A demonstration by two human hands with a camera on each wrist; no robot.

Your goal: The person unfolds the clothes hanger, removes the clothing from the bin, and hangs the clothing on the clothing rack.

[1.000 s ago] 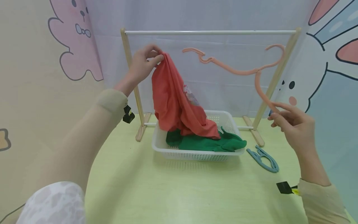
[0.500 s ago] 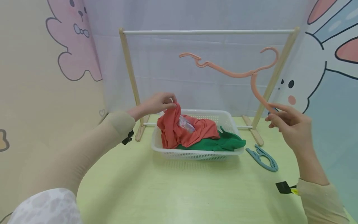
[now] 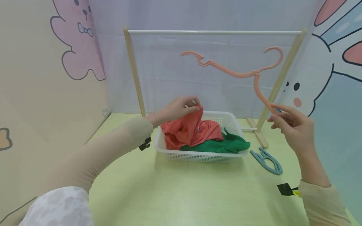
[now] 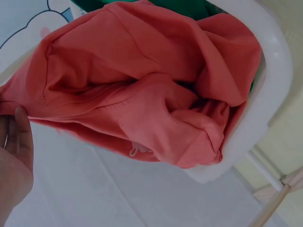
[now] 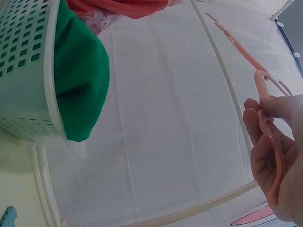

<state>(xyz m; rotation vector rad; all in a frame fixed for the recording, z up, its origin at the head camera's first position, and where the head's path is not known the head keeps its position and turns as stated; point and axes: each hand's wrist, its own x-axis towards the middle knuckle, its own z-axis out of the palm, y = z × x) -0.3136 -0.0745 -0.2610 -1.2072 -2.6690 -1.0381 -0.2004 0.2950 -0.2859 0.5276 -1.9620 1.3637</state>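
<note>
Over the white basket, my left hand (image 3: 181,110) pinches an edge of a coral-red garment (image 3: 183,131) between thumb and fingers. Most of the garment lies bunched in the basket; the left wrist view shows its pinched edge (image 4: 28,101) drawn up in folds. To the right, my right hand (image 3: 297,125) grips one arm of a peach folding hanger (image 3: 234,74), whose hook and other arm stretch left in front of the rack. The right wrist view shows the thumb and curled fingers around the hanger (image 5: 262,85). A green cloth (image 3: 215,145) lies under the red garment.
The white perforated basket (image 3: 198,156) stands on a pale green table (image 3: 181,191). Behind it rises a rack with a white rail (image 3: 215,32) and wooden posts. A blue folded hanger (image 3: 267,161) lies right of the basket.
My left hand has come down from high at the left and then moved right, lowering the red garment into the basket with its edge still pinched. The right hand and hanger have barely moved.
</note>
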